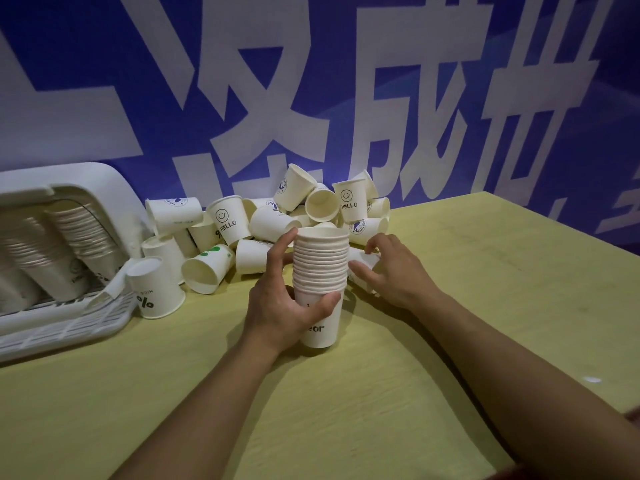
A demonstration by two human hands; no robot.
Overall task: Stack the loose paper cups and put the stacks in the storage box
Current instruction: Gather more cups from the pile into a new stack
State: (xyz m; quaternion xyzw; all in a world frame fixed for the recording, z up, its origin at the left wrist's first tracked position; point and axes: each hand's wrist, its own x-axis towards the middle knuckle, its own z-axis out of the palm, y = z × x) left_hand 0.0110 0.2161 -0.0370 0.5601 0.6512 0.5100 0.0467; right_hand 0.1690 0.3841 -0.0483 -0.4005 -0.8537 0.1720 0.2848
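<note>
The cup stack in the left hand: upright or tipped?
Upright. The cup stack has rims facing up and its base on the table, gripped by the left hand.

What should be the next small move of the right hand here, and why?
Probably lift the loose cup under the right hand and drop it into the stack. The left hand holds that stack upright with its mouth open, just beside.
</note>
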